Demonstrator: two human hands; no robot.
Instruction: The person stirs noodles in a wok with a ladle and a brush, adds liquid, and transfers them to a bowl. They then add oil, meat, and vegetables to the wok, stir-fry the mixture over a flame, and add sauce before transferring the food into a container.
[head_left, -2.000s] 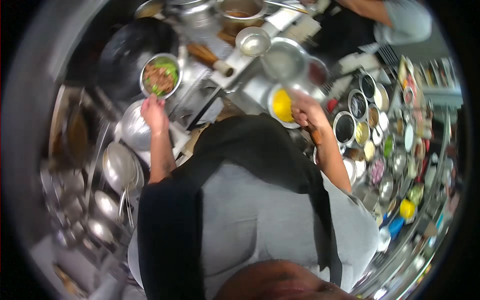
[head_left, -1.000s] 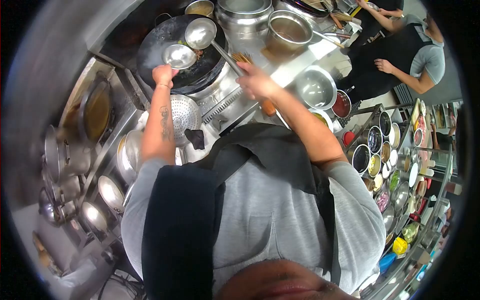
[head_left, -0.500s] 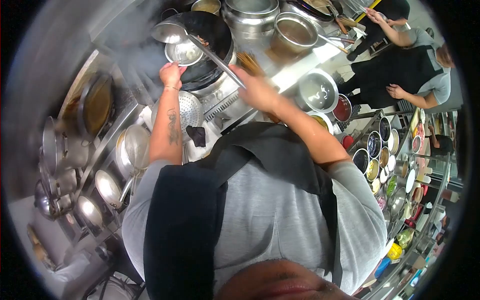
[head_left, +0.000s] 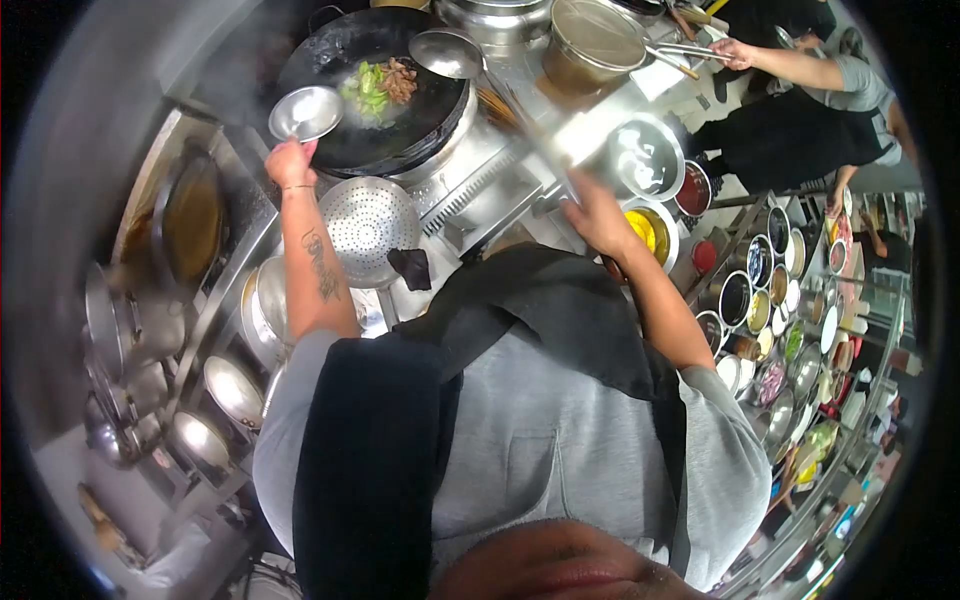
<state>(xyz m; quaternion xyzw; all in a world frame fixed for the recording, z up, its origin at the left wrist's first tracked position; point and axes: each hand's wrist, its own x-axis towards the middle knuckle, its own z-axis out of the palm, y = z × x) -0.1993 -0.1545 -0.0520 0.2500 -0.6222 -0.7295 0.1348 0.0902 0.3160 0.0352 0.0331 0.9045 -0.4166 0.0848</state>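
My left hand [head_left: 290, 163] grips the edge of a small metal bowl [head_left: 306, 113], tilted above the left side of a black wok [head_left: 330, 55]. Inside the wok lie green vegetable pieces [head_left: 369, 90] and browned meat pieces [head_left: 400, 80], with whitish bits below them. My right hand [head_left: 600, 218] is closed round the handle of a long ladle, partly smeared by motion. The ladle's bowl [head_left: 446, 53] hangs over the wok's right rim. Just below the wok rests a perforated strainer [head_left: 368, 230], apart from both hands.
A large pot [head_left: 597, 40] stands right of the wok. Metal bowls [head_left: 645, 160] and a yellow-filled container [head_left: 645, 235] sit beside my right hand. A co-worker's hand [head_left: 735, 53] holds a metal handle. Several pans [head_left: 235, 390] stack at left; ingredient containers [head_left: 735, 298] line the right.
The small bowl has moved left from over the wok's middle, and the vegetables and meat now show in the wok. My right hand has drawn back toward me, bringing the ladle's bowl rightward.
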